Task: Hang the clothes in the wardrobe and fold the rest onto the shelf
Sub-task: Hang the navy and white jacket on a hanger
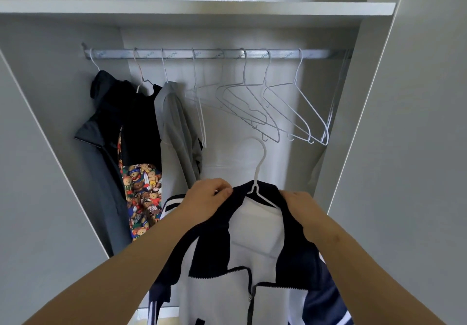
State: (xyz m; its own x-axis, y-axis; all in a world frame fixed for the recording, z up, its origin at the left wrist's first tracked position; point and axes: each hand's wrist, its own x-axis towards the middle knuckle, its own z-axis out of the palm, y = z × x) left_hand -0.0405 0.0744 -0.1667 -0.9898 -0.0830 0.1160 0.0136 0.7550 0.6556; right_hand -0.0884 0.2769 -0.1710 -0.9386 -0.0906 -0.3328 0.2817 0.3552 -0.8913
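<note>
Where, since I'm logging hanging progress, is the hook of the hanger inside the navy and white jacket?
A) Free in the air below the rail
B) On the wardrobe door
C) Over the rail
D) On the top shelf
A: the hanger has its hook up in free air below the rail, while the left hand and right hand grip the jacket at its collar.

Faint repeated lettering on wardrobe rail, too blurred to read.

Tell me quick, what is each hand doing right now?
Left hand: closed, pinching the jacket collar.
Right hand: closed, gripping the collar's other side.
</note>
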